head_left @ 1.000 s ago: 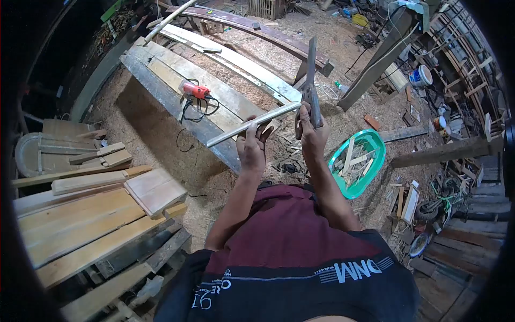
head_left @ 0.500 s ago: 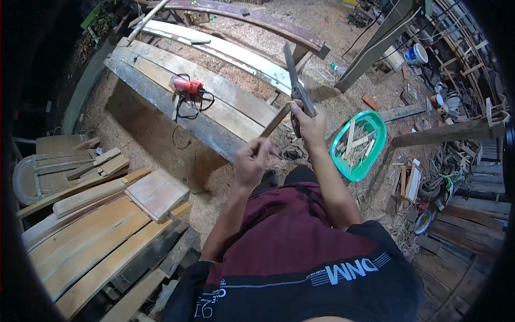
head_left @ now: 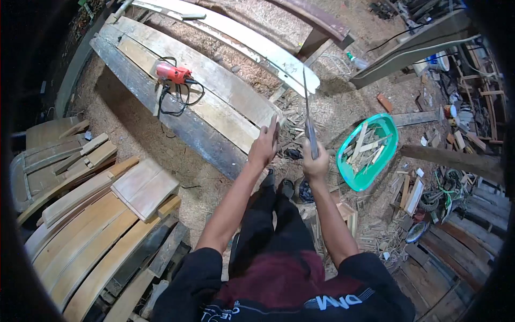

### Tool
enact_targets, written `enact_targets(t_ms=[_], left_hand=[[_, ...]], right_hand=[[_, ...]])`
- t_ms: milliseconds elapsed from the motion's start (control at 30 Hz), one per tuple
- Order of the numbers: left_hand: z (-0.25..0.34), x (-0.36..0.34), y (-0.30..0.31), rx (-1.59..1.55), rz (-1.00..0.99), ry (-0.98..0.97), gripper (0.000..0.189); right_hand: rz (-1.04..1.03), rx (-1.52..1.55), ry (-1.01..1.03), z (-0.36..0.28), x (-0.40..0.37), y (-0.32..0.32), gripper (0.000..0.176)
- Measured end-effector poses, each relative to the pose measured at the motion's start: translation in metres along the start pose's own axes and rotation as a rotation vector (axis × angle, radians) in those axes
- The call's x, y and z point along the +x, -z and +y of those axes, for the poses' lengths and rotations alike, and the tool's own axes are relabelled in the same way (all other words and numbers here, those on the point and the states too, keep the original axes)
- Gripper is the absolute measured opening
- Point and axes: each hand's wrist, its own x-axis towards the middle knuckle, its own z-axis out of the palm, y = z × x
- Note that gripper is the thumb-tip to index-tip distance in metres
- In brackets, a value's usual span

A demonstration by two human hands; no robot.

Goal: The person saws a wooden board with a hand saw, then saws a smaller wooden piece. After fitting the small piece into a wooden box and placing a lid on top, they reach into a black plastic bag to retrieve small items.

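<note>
My right hand (head_left: 316, 162) is closed round the handle of a long, dark-bladed machete (head_left: 308, 115), its narrow blade pointing up and away, nearly edge-on. My left hand (head_left: 262, 147) is at the near right end of the plank bench (head_left: 214, 99), its fingers pointing forward. A short wooden stick (head_left: 277, 124) seems to be in its grip, mostly hidden and hard to tell from the fingers. The blade stands to the right of my left hand, apart from it.
A red power tool (head_left: 173, 73) with a black cord lies on the bench. To the right, a green basin (head_left: 393, 144) holds wood offcuts. Stacked boards (head_left: 91, 231) are at lower left. A long white board (head_left: 236, 35) lies behind the bench. Shavings cover the floor.
The machete has swung from tilted and broadside to nearly edge-on, and my right hand is lower. My left hand has moved forward to the bench end. The camera view has shifted.
</note>
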Motion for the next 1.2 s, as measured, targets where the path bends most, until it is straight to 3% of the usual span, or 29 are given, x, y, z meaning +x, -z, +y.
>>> enact_targets(t_ms=[33, 167, 367, 400, 867, 1067, 1200], left_hand=[[-0.026, 0.016, -0.019, 0.05, -0.021, 0.049, 0.063], [-0.112, 0.056, -0.094, 0.269, 0.052, -0.081, 0.065], [-0.133, 0.073, -0.133, 0.436, 0.339, -0.124, 0.062], [-0.134, 0.077, -0.137, 0.466, 0.422, -0.162, 0.061], [-0.125, 0.08, -0.138, 0.485, 0.308, -0.048, 0.068], [-0.124, 0.081, -0.138, 0.473, 0.307, -0.037, 0.069], [-0.123, 0.081, -0.138, 0.491, 0.326, -0.054, 0.069]], right_hand=[[-0.029, -0.038, 0.01, 0.029, 0.001, -0.002, 0.034], [-0.056, -0.068, 0.037, 0.142, 0.002, -0.016, 0.037], [-0.095, -0.017, 0.065, 0.212, 0.001, -0.034, 0.032], [-0.109, -0.003, 0.067, 0.218, 0.003, -0.037, 0.033], [-0.252, 0.064, 0.114, 0.241, 0.023, -0.036, 0.03], [-0.26, 0.047, 0.097, 0.247, 0.032, -0.042, 0.032], [-0.211, 0.071, 0.197, 0.246, 0.026, -0.04, 0.033]])
